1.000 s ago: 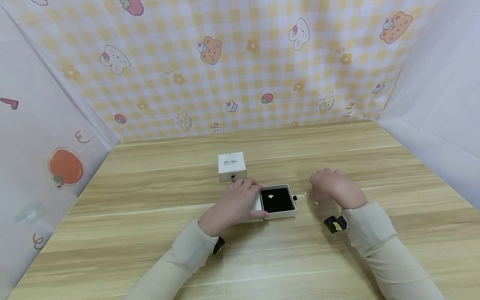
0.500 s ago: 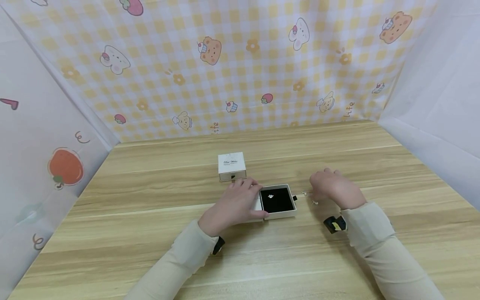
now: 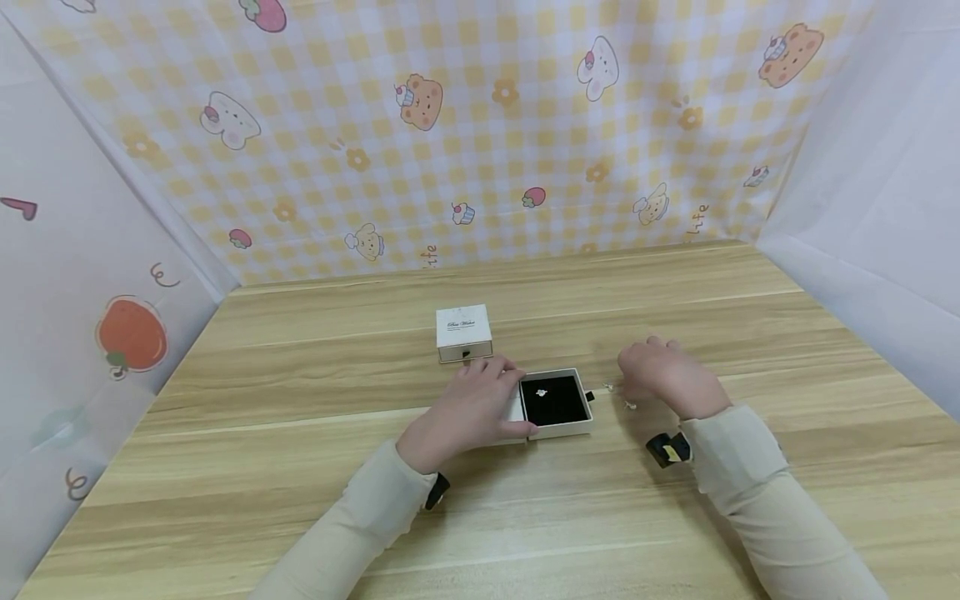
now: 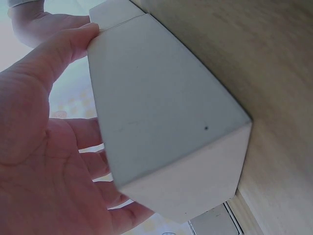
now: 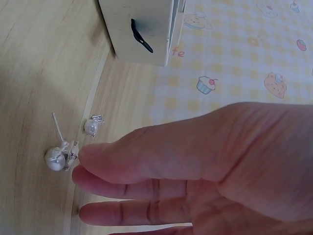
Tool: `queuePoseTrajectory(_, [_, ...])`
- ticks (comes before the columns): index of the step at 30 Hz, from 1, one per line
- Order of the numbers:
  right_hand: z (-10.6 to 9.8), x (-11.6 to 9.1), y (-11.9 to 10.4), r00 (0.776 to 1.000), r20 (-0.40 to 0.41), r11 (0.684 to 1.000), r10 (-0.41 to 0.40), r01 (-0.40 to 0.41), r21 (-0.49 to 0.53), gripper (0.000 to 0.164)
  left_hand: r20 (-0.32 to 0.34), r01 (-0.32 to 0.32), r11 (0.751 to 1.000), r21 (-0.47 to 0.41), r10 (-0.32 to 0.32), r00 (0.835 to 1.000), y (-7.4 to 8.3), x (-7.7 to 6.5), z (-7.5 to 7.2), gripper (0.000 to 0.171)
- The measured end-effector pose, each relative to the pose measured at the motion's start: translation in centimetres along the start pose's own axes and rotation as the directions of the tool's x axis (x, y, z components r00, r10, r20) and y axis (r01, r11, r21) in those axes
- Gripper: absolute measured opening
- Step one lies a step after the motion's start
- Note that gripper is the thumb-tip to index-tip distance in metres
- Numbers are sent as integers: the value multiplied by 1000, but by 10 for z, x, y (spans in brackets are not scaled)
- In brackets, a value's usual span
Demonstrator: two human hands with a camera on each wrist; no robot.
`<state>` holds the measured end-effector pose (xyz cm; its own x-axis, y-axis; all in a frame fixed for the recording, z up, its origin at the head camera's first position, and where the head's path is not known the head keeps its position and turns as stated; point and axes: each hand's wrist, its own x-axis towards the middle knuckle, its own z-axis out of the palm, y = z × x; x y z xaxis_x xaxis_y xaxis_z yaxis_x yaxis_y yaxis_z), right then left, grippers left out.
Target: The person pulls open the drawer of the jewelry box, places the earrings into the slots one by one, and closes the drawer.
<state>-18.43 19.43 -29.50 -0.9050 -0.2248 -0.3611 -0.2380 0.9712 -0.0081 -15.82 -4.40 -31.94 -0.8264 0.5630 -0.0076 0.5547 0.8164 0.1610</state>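
Note:
A white drawer-style jewelry box [image 3: 558, 430], its tray pulled out to the right, lies mid-table. On the tray's black pad [image 3: 558, 408] sits a small silvery piece [image 3: 542, 392]. My left hand [image 3: 472, 408] grips the box's sleeve, thumb on the near side and fingers over the far side; the left wrist view shows the sleeve's plain faces [image 4: 166, 103]. To the right of the tray lie two pearl earrings. My right hand [image 3: 667, 375] pinches at the nearer pearl earring [image 5: 56, 159], thumb and index fingertips together at its sparkling part. The other pearl earring [image 5: 91, 126] lies just beyond.
A second white box [image 3: 463, 329] with black lettering stands shut behind the left hand. A black pull tab [image 3: 589, 397] sticks out from the open tray toward the earrings. Behind the wooden table [image 3: 300, 350] hangs a yellow checked cloth [image 3: 495, 142].
The right hand has shifted very slightly to the left, its fingertips staying at the nearer earring. The left hand and both boxes have not moved.

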Motion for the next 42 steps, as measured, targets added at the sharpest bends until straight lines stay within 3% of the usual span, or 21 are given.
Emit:
queuePoseTrajectory(12, [-2,0,-3,998,-64,1000,6,-6,5,10,18,13,1000,-20,-13,1000,2,-1,-2,72])
queuePoseTrajectory(16, [-2,-2,-4,994,-104,1000,-20,21,6,16,23,14,1000,-16,-13,1000,1,0,-2,72])
queuePoseTrajectory(25, [-6,-6,-8,974,-207,995,-96,96,-10,9,21,12,1000,-8,-12,1000,2,-1,-3,73])
queuePoseTrajectory(33, [-8,-8,-10,941,-299,987,-158,160,-19,8,25,8,1000,-7,-8,1000,1,0,-3,75])
queuePoseTrajectory(42, [-12,-10,-17,875,-410,963,-257,266,-36,7,17,18,996,-82,-17,1000,0,0,-4,70])
